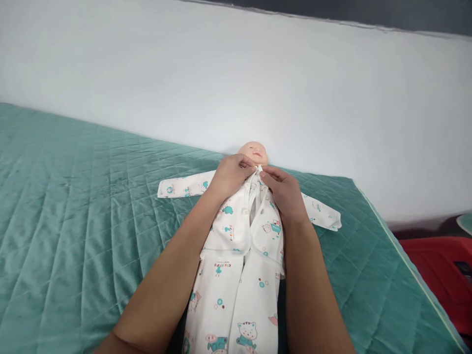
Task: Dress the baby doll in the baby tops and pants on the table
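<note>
A baby doll (253, 151) lies on its back on the far right part of a bed, head toward the white wall (258, 78), dressed in a white cotton romper (239, 265) printed with small teal cartoon animals, dots and letters. The soft, thin fabric wrinkles along the front opening, and its two long sleeves spread flat to the left and right. The doll's head is smooth, pale plastic, rounded, with closed eyes.

The person's left hand (230, 174) and right hand (283, 191) meet at the romper's neckline just below the doll's chin, each pinching an edge of the collar between thumb and fingertips, the fingers drawn close together. Both forearms run along the garment's sides.

The bedspread (73, 196) is teal velvet-like cloth, quilted in a diamond pattern. At the near right, beside the bed, sits a red plastic object (438, 265).
</note>
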Demonstrator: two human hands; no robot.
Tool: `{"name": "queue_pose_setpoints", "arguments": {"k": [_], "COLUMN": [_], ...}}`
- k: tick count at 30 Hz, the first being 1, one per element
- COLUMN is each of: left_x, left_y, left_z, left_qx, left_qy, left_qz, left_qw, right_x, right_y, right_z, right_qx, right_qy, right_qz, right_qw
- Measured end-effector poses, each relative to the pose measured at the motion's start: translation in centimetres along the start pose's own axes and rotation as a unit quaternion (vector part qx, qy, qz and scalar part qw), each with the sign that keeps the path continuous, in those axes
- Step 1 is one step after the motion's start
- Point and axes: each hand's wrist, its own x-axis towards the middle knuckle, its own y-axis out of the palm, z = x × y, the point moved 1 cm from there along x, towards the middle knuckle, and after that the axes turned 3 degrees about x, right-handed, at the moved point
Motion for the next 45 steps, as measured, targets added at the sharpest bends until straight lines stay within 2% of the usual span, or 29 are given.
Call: {"name": "queue_pose_setpoints", "arguments": {"k": [6, 15, 20, 29, 37, 41, 45], "left_x": [-0.1, -0.4, -0.3, -0.4, -1.0, -0.8, -0.6], "left_y": [-0.1, -0.2, -0.3, -0.4, -0.3, -0.3, -0.3], "left_z": [-0.1, -0.4, 0.0, -0.1, -1.3, -1.3, -1.0], "left_qx": [-0.002, 0.018, 0.007, -0.015, 0.017, 0.004, 0.019], "left_qy": [0.013, 0.029, 0.032, 0.028, -0.014, -0.015, -0.011], "left_qz": [0.004, 0.021, 0.035, 0.050, 0.039, 0.049, 0.036], "left_qw": [1.000, 0.999, 0.999, 0.998, 0.999, 0.999, 0.999], "right_x": [-0.5, -0.9, -1.0, -1.1, -1.3, -1.3, -1.4], "right_y": [-0.1, 0.3, 0.4, 0.8, 1.0, 1.1, 1.0], "right_z": [0.5, 1.5, 1.9, 2.2, 2.4, 2.5, 2.5], "right_qx": [0.039, -0.042, -0.093, -0.113, -0.128, -0.134, -0.149], "right_qy": [0.047, 0.065, 0.062, 0.072, 0.062, 0.064, 0.053], "right_qz": [0.039, 0.059, 0.058, 0.054, 0.055, 0.051, 0.035], "right_qw": [0.997, 0.995, 0.992, 0.990, 0.988, 0.988, 0.987]}}
